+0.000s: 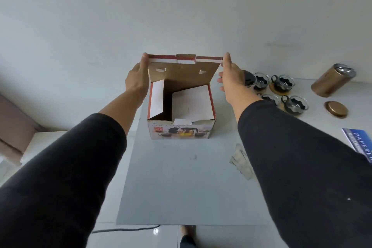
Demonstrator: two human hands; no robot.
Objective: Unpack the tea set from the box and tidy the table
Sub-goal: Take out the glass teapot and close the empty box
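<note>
The tea set box (181,130) stands on the grey table, its printed front facing me and its inside showing only cardboard flaps. Its back lid (182,71) stands upright. My left hand (136,77) holds the lid's left edge and my right hand (231,75) holds its right edge, fingers reaching up to the top corners. Several glass cups with black handles (281,83) sit on round coasters to the right of the box. One of them is partly hidden behind my right hand.
A gold canister (332,80) lies tilted at the far right with its gold lid (335,109) beside it. A blue printed packet (360,144) and clear plastic wrapping (240,160) lie at the right. The table's near edge (181,224) is close, with floor and a cable below.
</note>
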